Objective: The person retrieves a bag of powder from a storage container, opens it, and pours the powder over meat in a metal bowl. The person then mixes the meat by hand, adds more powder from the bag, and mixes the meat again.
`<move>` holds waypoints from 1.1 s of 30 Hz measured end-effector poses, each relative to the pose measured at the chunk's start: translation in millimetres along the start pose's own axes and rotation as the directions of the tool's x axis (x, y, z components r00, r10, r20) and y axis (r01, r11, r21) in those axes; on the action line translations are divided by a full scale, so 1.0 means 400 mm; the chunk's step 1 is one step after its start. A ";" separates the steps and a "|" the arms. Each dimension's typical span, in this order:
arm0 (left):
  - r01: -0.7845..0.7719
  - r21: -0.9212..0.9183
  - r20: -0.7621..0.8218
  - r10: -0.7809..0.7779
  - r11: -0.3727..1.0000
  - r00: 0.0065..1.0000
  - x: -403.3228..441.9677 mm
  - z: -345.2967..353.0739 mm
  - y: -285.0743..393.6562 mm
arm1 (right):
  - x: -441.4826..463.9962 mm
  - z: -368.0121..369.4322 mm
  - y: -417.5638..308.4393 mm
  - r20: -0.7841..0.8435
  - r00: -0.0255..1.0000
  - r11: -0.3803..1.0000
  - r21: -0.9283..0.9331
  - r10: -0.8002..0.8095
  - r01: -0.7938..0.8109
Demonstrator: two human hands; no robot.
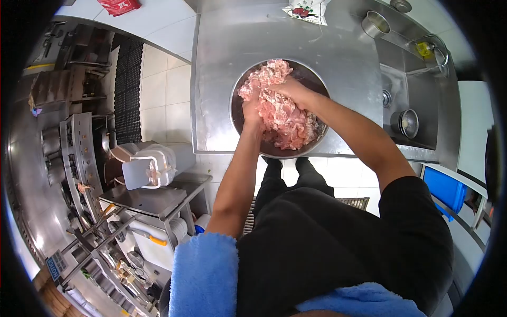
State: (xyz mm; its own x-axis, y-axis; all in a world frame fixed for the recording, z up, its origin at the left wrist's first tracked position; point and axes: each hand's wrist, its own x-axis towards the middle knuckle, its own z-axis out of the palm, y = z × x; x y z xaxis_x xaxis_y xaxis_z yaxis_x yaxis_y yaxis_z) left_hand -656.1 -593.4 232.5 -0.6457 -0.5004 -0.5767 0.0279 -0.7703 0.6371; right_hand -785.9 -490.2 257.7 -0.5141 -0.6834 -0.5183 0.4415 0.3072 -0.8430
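Observation:
A wide metal bowl [235, 84] on the steel counter holds a heap of raw pale-pink meat [288, 124], with whitish bits clinging to it. My left hand [253, 108] is in the bowl's left part, closed on the meat, with its fingertips buried. Reaching in from the right, my right hand [293, 91] grips the upper part of the heap; meat covers most of its fingers. Darker bowl wall shows at the upper right, and some greyish seasoning lies along the lower right side.
A white printed bag [307, 11] and a metal pot [375, 24] stand at the counter's [348, 68] back. To the right is a sink [393, 82] with metal bowls [408, 123] in it. A white bin [158, 164] stands on the left, near a steel cart [153, 199].

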 end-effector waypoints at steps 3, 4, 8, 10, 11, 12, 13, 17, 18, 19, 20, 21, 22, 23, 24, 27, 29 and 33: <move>-0.127 -0.031 -0.055 0.125 0.991 0.991 -0.057 0.059 0.035 | -0.016 -0.014 0.003 -0.063 0.995 0.904 -0.426 -0.073 0.039; -0.168 0.077 -0.011 0.169 0.983 0.986 -0.058 0.031 0.034 | -0.073 -0.005 -0.051 -0.130 0.991 0.764 -0.643 -0.038 -0.055; -0.211 0.470 0.019 0.229 0.857 0.973 -0.112 0.003 0.045 | -0.168 -0.051 -0.042 -0.013 0.994 0.501 -0.864 -0.107 0.043; -0.117 0.510 0.035 0.116 0.852 0.993 -0.140 -0.009 0.036 | -0.194 -0.071 0.029 -0.001 0.952 0.444 -0.885 -0.305 0.142; -0.027 0.496 0.028 0.016 0.868 0.999 -0.150 -0.011 0.022 | -0.212 -0.075 0.058 -0.057 0.981 0.632 -0.771 -0.187 0.076; 0.061 0.481 0.026 -0.083 0.874 0.996 -0.149 -0.013 0.008 | -0.221 -0.077 0.065 -0.090 0.994 0.783 -0.622 -0.060 -0.009; 0.142 0.437 0.027 -0.171 0.888 0.985 -0.138 -0.016 -0.006 | -0.181 -0.079 0.103 -0.034 0.998 0.803 -0.596 -0.050 0.020; 0.302 0.291 0.094 -0.341 0.908 0.935 -0.059 -0.012 -0.022 | -0.073 -0.046 0.135 0.154 0.988 0.828 -0.556 0.027 0.064; 0.313 0.275 0.105 -0.352 0.909 0.930 -0.045 -0.014 -0.017 | -0.054 -0.041 0.137 0.121 0.990 0.872 -0.490 0.066 0.002; 0.327 0.258 0.116 -0.365 0.909 0.924 -0.038 -0.016 -0.015 | -0.039 -0.039 0.141 0.089 0.990 0.906 -0.419 0.110 -0.063; 0.336 0.242 0.134 -0.375 0.910 0.917 -0.031 -0.013 -0.013 | -0.020 -0.044 0.136 0.058 0.987 0.931 -0.345 0.151 -0.122; 0.291 0.251 0.117 -0.327 0.923 0.938 -0.024 -0.009 -0.025 | 0.028 -0.052 0.207 0.013 0.998 0.972 -0.229 0.059 -0.055; 0.259 0.262 0.077 -0.287 0.930 0.955 -0.029 0.002 -0.024 | 0.048 -0.056 0.238 -0.034 0.999 0.983 -0.181 -0.008 0.002; 0.229 0.267 0.033 -0.246 0.936 0.969 -0.043 0.014 -0.021 | 0.060 -0.057 0.261 -0.080 0.994 0.988 -0.140 -0.069 0.057; 0.199 0.272 -0.013 -0.203 0.941 0.979 -0.054 0.020 -0.021 | 0.054 -0.053 0.254 -0.087 0.991 0.987 -0.131 -0.106 0.094; 0.055 0.294 -0.062 -0.038 0.954 0.997 -0.040 -0.022 -0.072 | -0.022 -0.041 0.150 -0.032 0.985 0.974 -0.160 -0.170 0.163; -0.027 0.367 -0.078 0.060 0.930 0.995 -0.066 -0.014 -0.067 | -0.079 -0.048 0.063 0.073 0.977 0.777 -0.595 -0.203 0.206; -0.165 0.630 -0.105 0.294 0.759 0.950 -0.185 0.025 -0.019 | -0.211 -0.023 -0.099 0.061 0.986 0.276 -0.955 -0.156 0.103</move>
State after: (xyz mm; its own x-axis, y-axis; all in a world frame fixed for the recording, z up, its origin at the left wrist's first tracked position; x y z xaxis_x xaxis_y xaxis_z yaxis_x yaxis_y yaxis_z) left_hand -616.1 -546.6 275.3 -0.5250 -0.7433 -0.4146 -0.3531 -0.2530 0.9007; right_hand -766.8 -438.6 333.6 -0.5305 -0.7624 -0.3707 -0.6338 0.6471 -0.4238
